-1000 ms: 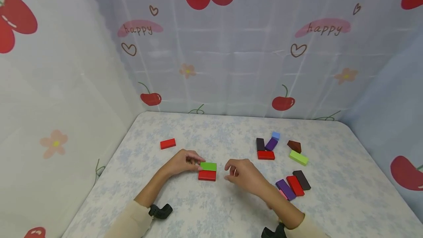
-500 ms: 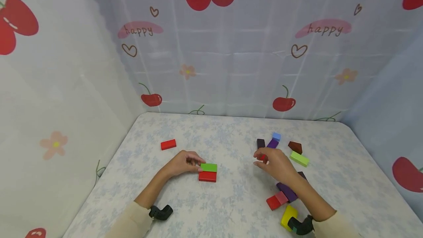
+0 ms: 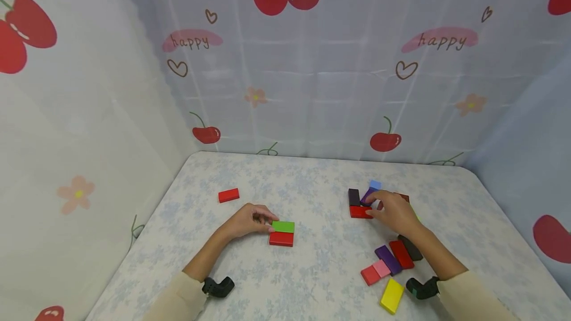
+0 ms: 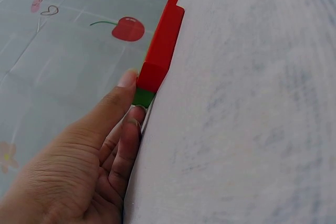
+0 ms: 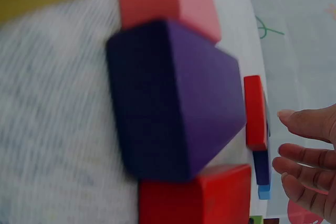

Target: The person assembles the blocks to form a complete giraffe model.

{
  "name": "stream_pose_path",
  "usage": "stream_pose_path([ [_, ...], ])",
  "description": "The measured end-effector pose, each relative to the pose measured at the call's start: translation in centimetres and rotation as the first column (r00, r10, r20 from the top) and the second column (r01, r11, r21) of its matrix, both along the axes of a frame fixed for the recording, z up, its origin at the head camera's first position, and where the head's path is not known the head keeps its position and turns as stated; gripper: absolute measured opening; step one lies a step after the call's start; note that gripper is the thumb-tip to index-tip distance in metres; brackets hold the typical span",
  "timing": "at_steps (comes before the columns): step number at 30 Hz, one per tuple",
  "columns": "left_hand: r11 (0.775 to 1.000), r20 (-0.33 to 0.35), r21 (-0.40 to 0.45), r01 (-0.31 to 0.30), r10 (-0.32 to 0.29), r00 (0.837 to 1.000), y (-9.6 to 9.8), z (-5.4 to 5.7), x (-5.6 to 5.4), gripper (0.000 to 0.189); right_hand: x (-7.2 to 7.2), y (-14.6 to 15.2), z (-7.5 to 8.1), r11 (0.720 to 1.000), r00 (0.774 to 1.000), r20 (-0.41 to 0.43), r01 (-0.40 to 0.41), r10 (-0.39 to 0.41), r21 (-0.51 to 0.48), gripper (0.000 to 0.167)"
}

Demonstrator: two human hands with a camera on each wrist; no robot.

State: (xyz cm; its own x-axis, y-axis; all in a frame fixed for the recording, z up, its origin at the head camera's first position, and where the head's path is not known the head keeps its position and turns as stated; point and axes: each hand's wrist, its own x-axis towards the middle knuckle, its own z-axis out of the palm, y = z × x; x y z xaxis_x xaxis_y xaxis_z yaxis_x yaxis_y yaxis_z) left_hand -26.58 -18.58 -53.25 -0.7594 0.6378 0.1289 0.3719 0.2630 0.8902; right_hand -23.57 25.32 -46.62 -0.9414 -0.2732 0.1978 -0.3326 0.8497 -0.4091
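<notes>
At the middle of the table my left hand (image 3: 247, 222) pinches the left end of a green block (image 3: 283, 227), with a red block (image 3: 281, 239) lying against its near side. In the left wrist view the thumb touches where the red block (image 4: 164, 45) and green block (image 4: 143, 98) meet. My right hand (image 3: 394, 212) reaches over a group at the right: a red block (image 3: 360, 212), a black block (image 3: 354, 197), a purple block (image 3: 368, 196) and a light blue block (image 3: 375, 185). Its thumb and fingers are apart in the right wrist view, holding nothing visible.
A lone red block (image 3: 229, 195) lies at the back left. Nearer the front right are a purple block (image 3: 388, 260), a pink block (image 3: 381, 268), a yellow block (image 3: 392, 296) and other blocks. A brown block (image 3: 403, 197) is partly hidden behind the right hand.
My right hand has moved right and away from the green and red blocks to the group at the back right. The left hand has stayed on the green block.
</notes>
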Motion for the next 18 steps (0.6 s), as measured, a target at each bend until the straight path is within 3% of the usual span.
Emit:
stream_pose_path([
  [18,1.000,-0.011,-0.001,-0.005,0.005,1.000,-0.06,-0.12,-0.04,0.026,-0.87,-0.59,-0.71,0.992,0.995,0.096,-0.021,0.009,0.121,0.026],
])
